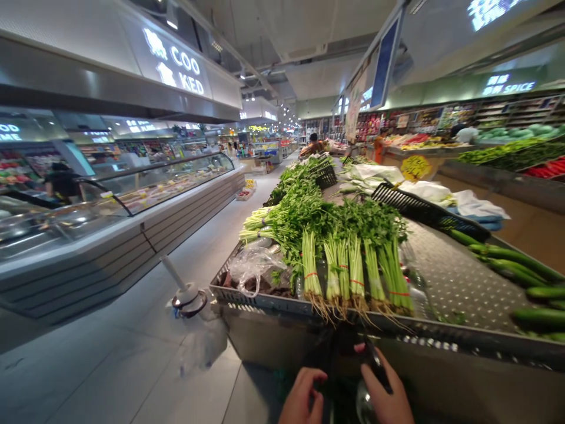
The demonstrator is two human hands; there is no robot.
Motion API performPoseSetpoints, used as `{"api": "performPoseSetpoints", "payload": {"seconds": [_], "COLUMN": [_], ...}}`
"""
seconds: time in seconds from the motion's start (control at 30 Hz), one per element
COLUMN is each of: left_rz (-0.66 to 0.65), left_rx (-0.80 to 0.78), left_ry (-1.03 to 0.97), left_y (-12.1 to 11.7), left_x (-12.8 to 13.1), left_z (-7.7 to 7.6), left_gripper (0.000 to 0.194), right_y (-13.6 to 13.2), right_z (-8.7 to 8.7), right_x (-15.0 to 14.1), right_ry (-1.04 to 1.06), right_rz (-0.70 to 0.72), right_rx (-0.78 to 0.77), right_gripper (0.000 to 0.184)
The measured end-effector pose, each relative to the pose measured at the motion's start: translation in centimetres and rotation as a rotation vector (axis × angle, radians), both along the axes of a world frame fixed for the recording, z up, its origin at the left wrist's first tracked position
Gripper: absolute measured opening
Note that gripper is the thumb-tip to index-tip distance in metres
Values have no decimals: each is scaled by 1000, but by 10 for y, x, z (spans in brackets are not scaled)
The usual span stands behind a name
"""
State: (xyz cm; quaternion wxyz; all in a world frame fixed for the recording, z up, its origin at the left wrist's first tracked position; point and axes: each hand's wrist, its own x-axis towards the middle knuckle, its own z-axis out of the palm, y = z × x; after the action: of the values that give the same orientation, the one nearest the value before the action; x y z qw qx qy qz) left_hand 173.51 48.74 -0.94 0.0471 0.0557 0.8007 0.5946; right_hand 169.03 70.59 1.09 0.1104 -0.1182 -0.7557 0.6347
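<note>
My right hand [388, 390] is at the bottom of the view, wrapped round a black, elongated object [378, 366]. A shiny, rounded part shows beneath it; it may be a spray bottle, but the kind is unclear. To its left, my left hand [302, 397] has loosely bent fingers apart from the thumb, with nothing visible in them. Both hands are in front of the produce stand [273, 330], below its rim. Nearest above them lie bunches of celery [356, 268], tied with red bands, roots hanging over the edge.
A crumpled clear plastic bag [253, 265] lies in the tray left of the celery. Cucumbers [516, 268] and a black crate [424, 209] are on the right. A plastic bag roll holder [188, 297] juts out at the stand's left corner. A glass-fronted counter [176, 182] borders the aisle.
</note>
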Motion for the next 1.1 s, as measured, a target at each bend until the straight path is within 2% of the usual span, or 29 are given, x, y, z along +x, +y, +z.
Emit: {"api": "performPoseSetpoints", "payload": {"seconds": [0.1,0.2,0.3,0.43,0.57,0.67,0.9,1.0,1.1], "left_rz": [-10,1,33,70,70,70,85,68,74], "left_rx": [-2,4,17,22,29,38,24,34,41], "left_ry": [1,32,47,30,18,25,8,15,37], "left_y": [-1,0,2,1,0,-1,1,3,3], "left_x": [0,0,2,6,8,8,9,8,7], "left_z": [3,5,9,10,5,0,-9,-12,-16], "left_gripper": [34,34,34,37,42,46,56,58,60], "right_y": [5,-5,-16,-12,-8,-11,-11,-13,-10], "right_z": [-1,1,9,19,17,15,23,24,23], "right_x": [0,5,9,10,14,17,18,21,21], "right_ry": [-4,-6,7,46,20,20,5,12,14], "right_rz": [-42,1,52,-18,29,62,15,11,0], "right_rx": [6,-1,-21,3,61,31,38,30,24], "right_gripper": [50,49,48,41,26,25,22,28,24]}}
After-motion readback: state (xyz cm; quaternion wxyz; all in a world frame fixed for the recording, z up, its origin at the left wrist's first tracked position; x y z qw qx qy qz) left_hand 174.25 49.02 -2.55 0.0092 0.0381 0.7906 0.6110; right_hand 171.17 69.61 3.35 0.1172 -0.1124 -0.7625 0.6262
